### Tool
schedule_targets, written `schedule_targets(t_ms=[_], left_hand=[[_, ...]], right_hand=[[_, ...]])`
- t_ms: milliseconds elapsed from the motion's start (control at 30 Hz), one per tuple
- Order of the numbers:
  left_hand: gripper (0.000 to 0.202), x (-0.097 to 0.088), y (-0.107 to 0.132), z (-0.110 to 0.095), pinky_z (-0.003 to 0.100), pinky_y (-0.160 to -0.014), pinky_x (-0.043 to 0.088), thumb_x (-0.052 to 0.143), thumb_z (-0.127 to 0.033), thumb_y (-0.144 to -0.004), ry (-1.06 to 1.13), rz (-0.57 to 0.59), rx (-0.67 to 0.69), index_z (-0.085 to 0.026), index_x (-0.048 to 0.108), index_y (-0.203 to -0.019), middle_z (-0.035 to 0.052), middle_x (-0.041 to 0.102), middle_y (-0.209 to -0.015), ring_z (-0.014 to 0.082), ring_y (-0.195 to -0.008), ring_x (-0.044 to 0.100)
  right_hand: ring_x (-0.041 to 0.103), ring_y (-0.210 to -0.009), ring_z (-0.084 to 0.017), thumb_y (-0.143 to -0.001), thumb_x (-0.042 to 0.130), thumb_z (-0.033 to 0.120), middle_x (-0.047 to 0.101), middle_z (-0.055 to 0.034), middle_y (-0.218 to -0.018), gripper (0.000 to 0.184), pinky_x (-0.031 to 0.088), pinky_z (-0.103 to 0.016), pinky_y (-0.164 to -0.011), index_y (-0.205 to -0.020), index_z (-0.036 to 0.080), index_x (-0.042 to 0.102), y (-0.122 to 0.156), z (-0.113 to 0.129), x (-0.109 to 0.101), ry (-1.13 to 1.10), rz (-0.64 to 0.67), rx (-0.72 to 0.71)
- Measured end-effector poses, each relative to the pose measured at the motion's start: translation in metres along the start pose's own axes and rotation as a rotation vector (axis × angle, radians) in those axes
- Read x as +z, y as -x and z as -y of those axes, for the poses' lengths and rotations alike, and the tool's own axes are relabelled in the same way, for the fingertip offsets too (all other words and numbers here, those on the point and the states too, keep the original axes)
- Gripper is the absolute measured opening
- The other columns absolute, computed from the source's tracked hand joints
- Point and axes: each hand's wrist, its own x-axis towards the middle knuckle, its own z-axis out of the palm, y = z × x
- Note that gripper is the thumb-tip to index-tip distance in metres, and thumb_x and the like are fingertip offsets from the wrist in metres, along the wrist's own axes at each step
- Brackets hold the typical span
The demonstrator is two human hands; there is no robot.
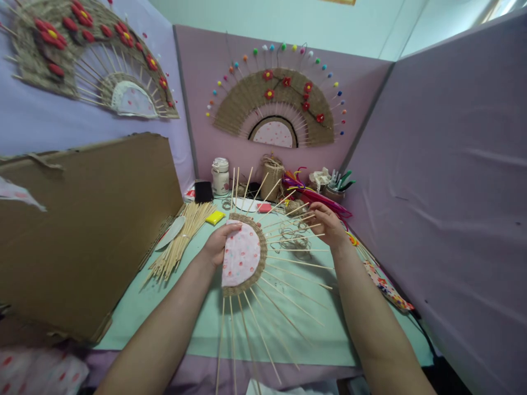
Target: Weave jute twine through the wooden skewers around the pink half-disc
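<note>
My left hand (217, 242) grips the straight edge of a half-round fan frame (242, 257), its thumb lying on the white fabric with pink and red dots. A woven twine band (262, 249) follows the curved edge. Thin wooden sticks (297, 264) radiate from it to the top, right and bottom. My right hand (327, 224) is at the stick ends on the upper right, fingers curled and pinched together. What lies between those fingertips is too small to make out. Behind the sticks, loose loops of twine (294, 244) lie on the green table.
On the left lie a bundle of sticks (183, 238) and a yellow packet (214, 218), beside a cardboard sheet (90, 230). A jar (220, 178), a twine-wrapped pot (272, 180) and pink pipe cleaners (325, 204) stand behind. Finished fans (239, 107) hang on the partitions.
</note>
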Motion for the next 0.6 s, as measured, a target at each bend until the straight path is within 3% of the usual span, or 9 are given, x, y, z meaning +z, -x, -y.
schedule_targets(t_ms=[233,433,600], left_hand=[[0.014,0.001,-0.001,-0.001,0.033,-0.069,0.053,0.053,-0.013,-0.074,-0.03,-0.065,0.012,-0.008,0.065,-0.079,0.0114,0.071,-0.071,0.0216,-0.065,0.068],[0.013,0.002,0.0,-0.004,0.033,-0.068,0.053,0.053,-0.014,-0.074,0.038,-0.108,0.083,-0.008,0.064,-0.074,0.0109,0.071,-0.07,0.021,-0.064,0.068],[0.014,0.001,0.0,-0.008,0.033,-0.07,0.053,0.052,-0.015,-0.075,0.078,-0.121,0.166,-0.008,0.064,-0.075,0.0102,0.071,-0.07,0.0204,-0.064,0.068]], right_hand=[[0.054,-0.067,-0.017,-0.065,0.067,0.042,0.051,0.0003,-0.069,0.028,0.045,-0.035,-0.069,-0.082,0.025,0.052,0.004,0.005,0.003,0.094,-0.024,-0.077],[0.051,-0.056,-0.012,-0.061,0.071,0.036,0.052,0.0029,-0.062,0.029,0.044,-0.031,-0.062,-0.081,0.022,0.056,-0.002,-0.012,0.001,0.145,0.058,0.086],[0.052,-0.06,-0.011,-0.061,0.073,0.037,0.059,-0.0002,-0.068,0.028,0.039,-0.025,-0.057,-0.078,0.016,0.065,0.003,-0.022,0.017,0.382,0.297,0.265]])
